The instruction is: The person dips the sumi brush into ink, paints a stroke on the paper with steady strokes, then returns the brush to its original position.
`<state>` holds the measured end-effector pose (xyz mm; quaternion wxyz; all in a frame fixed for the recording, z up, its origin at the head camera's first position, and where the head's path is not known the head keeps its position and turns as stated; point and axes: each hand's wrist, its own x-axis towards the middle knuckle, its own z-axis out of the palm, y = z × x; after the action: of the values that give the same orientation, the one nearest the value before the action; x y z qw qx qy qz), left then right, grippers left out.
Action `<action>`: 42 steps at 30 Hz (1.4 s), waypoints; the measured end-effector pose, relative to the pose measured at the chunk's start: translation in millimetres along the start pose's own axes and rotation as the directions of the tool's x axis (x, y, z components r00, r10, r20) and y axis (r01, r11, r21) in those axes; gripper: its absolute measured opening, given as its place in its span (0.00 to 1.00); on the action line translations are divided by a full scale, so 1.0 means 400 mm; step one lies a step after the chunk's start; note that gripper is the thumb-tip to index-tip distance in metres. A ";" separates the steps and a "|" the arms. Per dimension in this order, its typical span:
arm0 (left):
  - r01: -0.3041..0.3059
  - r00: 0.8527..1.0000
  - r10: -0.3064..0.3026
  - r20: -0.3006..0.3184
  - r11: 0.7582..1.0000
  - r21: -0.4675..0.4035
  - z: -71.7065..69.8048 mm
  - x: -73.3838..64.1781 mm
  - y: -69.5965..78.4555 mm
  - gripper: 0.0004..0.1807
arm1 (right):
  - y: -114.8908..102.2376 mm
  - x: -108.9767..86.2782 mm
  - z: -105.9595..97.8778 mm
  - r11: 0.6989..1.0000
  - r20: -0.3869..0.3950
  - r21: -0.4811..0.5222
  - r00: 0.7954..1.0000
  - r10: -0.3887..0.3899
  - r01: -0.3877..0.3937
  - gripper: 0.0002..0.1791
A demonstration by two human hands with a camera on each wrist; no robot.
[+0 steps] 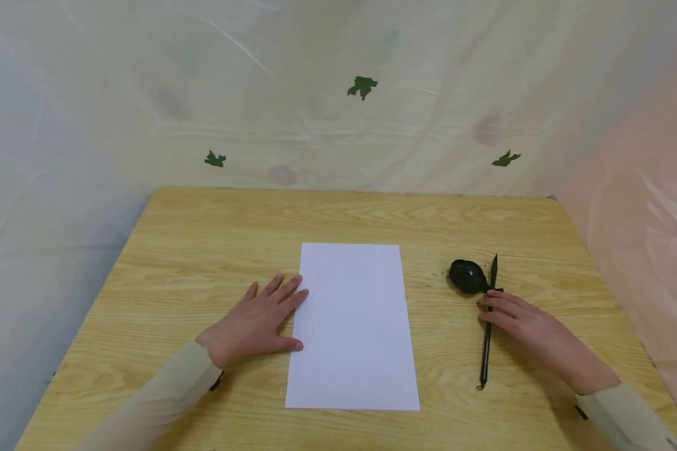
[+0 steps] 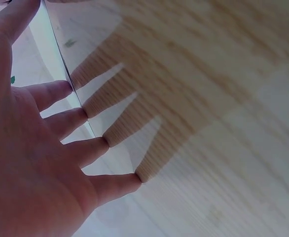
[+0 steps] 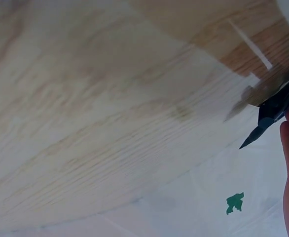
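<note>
A blank white sheet of paper [image 1: 352, 332] lies upright in the middle of the wooden table [image 1: 214, 225]. My left hand [image 1: 254, 326] rests at its left edge with fingers spread, the fingertips and thumb touching the paper. To the right of the sheet, a slim black writing brush [image 1: 486, 354] points its dark tip away from me. My right hand [image 1: 536, 332] pinches the brush around its middle. A shiny black ink dish [image 1: 467, 277] sits just left of the brush, its narrow end by my fingers. The right wrist view shows the brush's pointed tip [image 3: 250, 138].
Pale sheeting [image 1: 293, 94] with green bird-like shapes hangs behind the table and along both sides. Small dark specks lie on the table beside the ink dish. A loop sticks out from the brush's near end.
</note>
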<state>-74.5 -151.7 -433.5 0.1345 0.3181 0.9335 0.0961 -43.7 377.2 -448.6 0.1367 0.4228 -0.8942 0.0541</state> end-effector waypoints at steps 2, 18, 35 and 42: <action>0.000 1.000 0.000 0.000 1.000 0.001 0.000 0.000 0.000 0.52 | 0.001 -0.001 0.001 1.000 0.009 -0.010 1.000 0.002 -0.001 0.38; -0.003 1.000 0.003 0.000 1.000 -0.005 0.000 0.002 -0.001 0.53 | -0.018 0.007 -0.040 0.995 0.049 -0.091 0.998 0.035 -0.031 0.41; 0.006 1.000 -0.006 0.002 1.000 -0.016 0.002 0.001 0.000 0.53 | -0.054 0.021 -0.100 0.984 -0.173 -0.119 0.979 0.111 -0.133 0.32; 0.012 1.000 -0.012 0.003 1.000 -0.025 0.003 0.003 0.002 0.53 | -0.063 0.036 -0.100 0.983 -0.296 -0.119 0.950 0.101 -0.141 0.29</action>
<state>-74.7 -150.1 -434.9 0.1402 0.3111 0.9339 0.1065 -25.0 358.9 -406.5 0.2909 0.3442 -0.8906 0.0613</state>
